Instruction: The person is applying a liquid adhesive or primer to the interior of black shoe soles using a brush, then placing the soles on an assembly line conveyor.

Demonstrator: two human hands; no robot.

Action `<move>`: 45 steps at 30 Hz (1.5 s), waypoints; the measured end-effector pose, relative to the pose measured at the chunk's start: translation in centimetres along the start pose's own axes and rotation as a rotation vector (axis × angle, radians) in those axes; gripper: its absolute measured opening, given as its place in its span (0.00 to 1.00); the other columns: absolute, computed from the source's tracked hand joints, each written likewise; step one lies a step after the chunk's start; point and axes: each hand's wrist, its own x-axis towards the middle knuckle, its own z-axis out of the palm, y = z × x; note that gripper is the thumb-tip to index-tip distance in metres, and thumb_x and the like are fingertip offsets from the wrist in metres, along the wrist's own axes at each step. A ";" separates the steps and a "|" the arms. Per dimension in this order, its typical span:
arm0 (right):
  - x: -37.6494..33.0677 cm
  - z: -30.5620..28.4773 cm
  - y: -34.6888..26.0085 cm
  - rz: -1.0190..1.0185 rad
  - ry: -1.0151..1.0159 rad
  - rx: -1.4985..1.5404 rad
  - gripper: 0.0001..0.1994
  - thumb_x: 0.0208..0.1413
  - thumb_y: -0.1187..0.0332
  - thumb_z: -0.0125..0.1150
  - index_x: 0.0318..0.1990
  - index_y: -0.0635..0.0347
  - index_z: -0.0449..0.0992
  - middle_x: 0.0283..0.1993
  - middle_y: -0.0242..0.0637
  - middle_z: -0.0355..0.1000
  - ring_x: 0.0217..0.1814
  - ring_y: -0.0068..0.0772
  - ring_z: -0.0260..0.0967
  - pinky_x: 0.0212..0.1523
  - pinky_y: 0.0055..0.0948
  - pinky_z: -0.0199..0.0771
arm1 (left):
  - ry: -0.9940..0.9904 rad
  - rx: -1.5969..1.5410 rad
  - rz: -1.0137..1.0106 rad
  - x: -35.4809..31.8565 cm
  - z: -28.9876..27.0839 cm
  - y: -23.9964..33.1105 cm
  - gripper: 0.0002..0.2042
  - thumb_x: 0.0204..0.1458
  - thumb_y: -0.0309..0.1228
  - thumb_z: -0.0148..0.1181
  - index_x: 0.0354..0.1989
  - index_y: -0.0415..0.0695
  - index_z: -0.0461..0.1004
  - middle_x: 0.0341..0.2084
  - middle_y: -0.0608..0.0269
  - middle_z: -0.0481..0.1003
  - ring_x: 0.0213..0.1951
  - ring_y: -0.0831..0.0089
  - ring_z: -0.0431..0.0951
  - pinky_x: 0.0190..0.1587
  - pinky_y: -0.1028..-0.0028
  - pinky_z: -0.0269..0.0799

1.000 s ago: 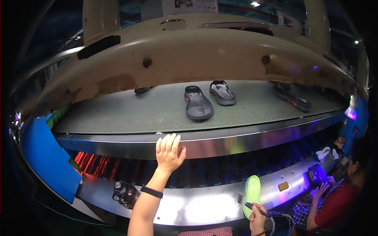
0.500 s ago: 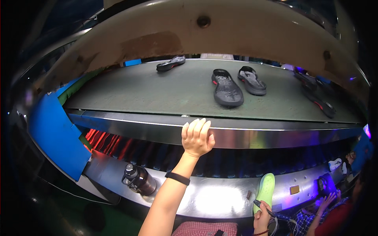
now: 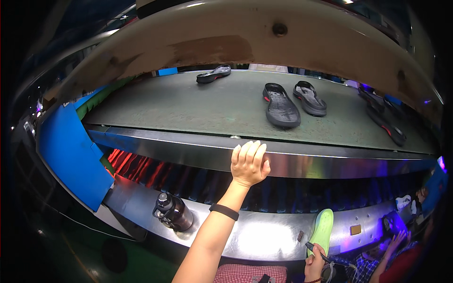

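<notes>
My left hand point(image 3: 249, 164), with a black band at the wrist, reaches up to the metal rail point(image 3: 325, 163) along the conveyor's near edge. Its fingers are bent over the rail's top. At the lower right my right hand point(image 3: 314, 266) grips a black pen-like tool point(image 3: 317, 251). The tool lies across the lime-green shoe sole point(image 3: 323, 228), which rests on the steel ledge; whether its tip touches the sole I cannot tell. Black shoe soles with red marks, including one large sole point(image 3: 283, 109) and a smaller sole point(image 3: 310, 100), lie on the green belt point(image 3: 188, 108).
A dark bottle point(image 3: 174, 213) stands on the steel ledge point(image 3: 264, 238). A tan block point(image 3: 355, 229) lies right of the green sole. Another person's hand point(image 3: 395, 241) is at the far right near a dark shoe part. Red-glowing strips show below the rail. A beige hood arches overhead.
The whole view has shifted, so most things sit slightly further right. My left hand stays on the rail, and my right hand still holds the pen-like tool by the green sole.
</notes>
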 end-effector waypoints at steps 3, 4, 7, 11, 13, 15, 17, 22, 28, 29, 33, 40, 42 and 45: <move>-1.9 2.3 -1.4 0.132 -0.029 0.599 0.23 0.61 0.64 0.44 0.64 0.58 0.59 0.62 0.45 0.62 0.60 0.43 0.62 0.56 0.42 0.68 | -0.005 -0.009 -0.012 0.0 0.1 0.1 0.20 0.48 0.43 0.49 0.48 0.50 0.70 0.48 0.64 0.70 0.53 0.66 0.66 0.62 0.59 0.49; -2.1 2.5 -1.6 0.219 -0.072 0.787 0.23 0.61 0.63 0.44 0.64 0.58 0.60 0.61 0.45 0.63 0.59 0.43 0.63 0.55 0.43 0.68 | 0.002 -0.009 -0.011 0.0 0.1 0.1 0.20 0.48 0.43 0.49 0.48 0.50 0.70 0.48 0.64 0.70 0.53 0.66 0.66 0.62 0.59 0.49; -1.7 1.8 -1.0 0.284 -0.095 0.950 0.23 0.61 0.63 0.45 0.63 0.57 0.61 0.60 0.45 0.64 0.57 0.44 0.64 0.53 0.43 0.69 | 0.015 -0.009 -0.018 0.0 0.1 0.2 0.20 0.48 0.43 0.49 0.49 0.50 0.71 0.48 0.64 0.70 0.53 0.67 0.67 0.62 0.60 0.50; 0.6 -0.7 0.5 0.364 -0.139 1.115 0.22 0.61 0.63 0.45 0.63 0.57 0.62 0.59 0.44 0.66 0.54 0.46 0.67 0.50 0.44 0.71 | 0.013 -0.004 -0.034 -0.1 0.0 0.3 0.20 0.49 0.44 0.49 0.49 0.51 0.71 0.48 0.65 0.71 0.53 0.69 0.68 0.62 0.62 0.52; 1.0 -2.1 1.7 0.382 -0.138 1.190 0.21 0.61 0.64 0.46 0.61 0.56 0.64 0.56 0.43 0.69 0.50 0.46 0.69 0.46 0.43 0.72 | 0.013 -0.007 -0.044 -0.1 0.0 0.3 0.20 0.48 0.44 0.49 0.49 0.51 0.71 0.48 0.66 0.71 0.52 0.70 0.68 0.62 0.60 0.51; 1.5 -3.0 2.3 0.350 -0.122 1.112 0.20 0.61 0.64 0.47 0.60 0.55 0.66 0.54 0.42 0.70 0.47 0.45 0.71 0.44 0.43 0.73 | 0.017 0.006 -0.033 -0.1 0.1 0.4 0.20 0.48 0.44 0.49 0.48 0.51 0.71 0.47 0.65 0.70 0.53 0.68 0.68 0.63 0.57 0.47; 1.5 -3.2 2.6 0.264 -0.090 0.880 0.19 0.61 0.64 0.48 0.59 0.54 0.68 0.53 0.42 0.70 0.46 0.44 0.71 0.41 0.42 0.74 | 0.020 0.016 -0.031 -0.2 0.2 0.4 0.19 0.48 0.44 0.48 0.47 0.51 0.71 0.47 0.65 0.70 0.53 0.68 0.68 0.65 0.54 0.43; 0.8 -1.9 1.6 0.303 -0.096 0.968 0.19 0.60 0.64 0.49 0.59 0.53 0.68 0.52 0.43 0.71 0.43 0.43 0.71 0.38 0.41 0.74 | 0.035 0.022 -0.035 -0.2 0.2 0.5 0.19 0.49 0.44 0.47 0.47 0.51 0.71 0.48 0.65 0.70 0.54 0.68 0.68 0.66 0.51 0.39; 1.0 -2.0 1.6 0.444 -0.082 1.263 0.18 0.62 0.67 0.45 0.59 0.56 0.66 0.55 0.44 0.70 0.49 0.41 0.71 0.44 0.36 0.74 | 0.022 0.002 -0.034 -0.1 0.2 0.5 0.19 0.50 0.44 0.47 0.47 0.50 0.71 0.48 0.64 0.70 0.54 0.67 0.68 0.64 0.54 0.44; 1.1 -2.3 1.8 0.549 -0.072 1.536 0.19 0.62 0.68 0.44 0.60 0.57 0.65 0.56 0.44 0.69 0.50 0.41 0.70 0.46 0.35 0.74 | 0.015 0.003 -0.036 -0.1 0.1 0.5 0.19 0.50 0.44 0.48 0.48 0.51 0.71 0.48 0.65 0.70 0.53 0.68 0.68 0.64 0.56 0.45; 0.8 -2.4 2.2 0.338 -0.139 1.236 0.20 0.62 0.72 0.42 0.61 0.62 0.62 0.59 0.47 0.66 0.53 0.41 0.69 0.48 0.35 0.73 | 0.018 -0.001 -0.036 -0.1 0.1 0.5 0.20 0.50 0.44 0.48 0.49 0.50 0.71 0.48 0.65 0.70 0.53 0.68 0.68 0.63 0.58 0.47; -0.4 0.3 0.8 0.254 -0.162 1.078 0.22 0.63 0.71 0.39 0.64 0.65 0.56 0.63 0.46 0.60 0.58 0.39 0.64 0.53 0.32 0.70 | 0.023 0.014 -0.029 -0.1 0.1 0.6 0.19 0.50 0.44 0.48 0.48 0.50 0.71 0.48 0.65 0.70 0.53 0.68 0.68 0.62 0.58 0.47; -0.2 0.1 1.2 0.320 -0.222 1.283 0.22 0.64 0.70 0.38 0.65 0.65 0.55 0.65 0.46 0.59 0.59 0.38 0.63 0.54 0.31 0.68 | 0.020 0.009 -0.037 -0.1 0.1 0.6 0.20 0.49 0.44 0.48 0.49 0.51 0.71 0.48 0.65 0.70 0.53 0.69 0.68 0.63 0.58 0.48; 0.8 -1.5 2.6 0.487 -0.435 1.722 0.23 0.64 0.70 0.37 0.66 0.65 0.52 0.66 0.45 0.56 0.61 0.37 0.61 0.56 0.29 0.67 | 0.025 0.008 -0.051 -0.2 0.1 0.7 0.20 0.49 0.43 0.49 0.50 0.52 0.71 0.50 0.66 0.70 0.54 0.70 0.68 0.63 0.59 0.49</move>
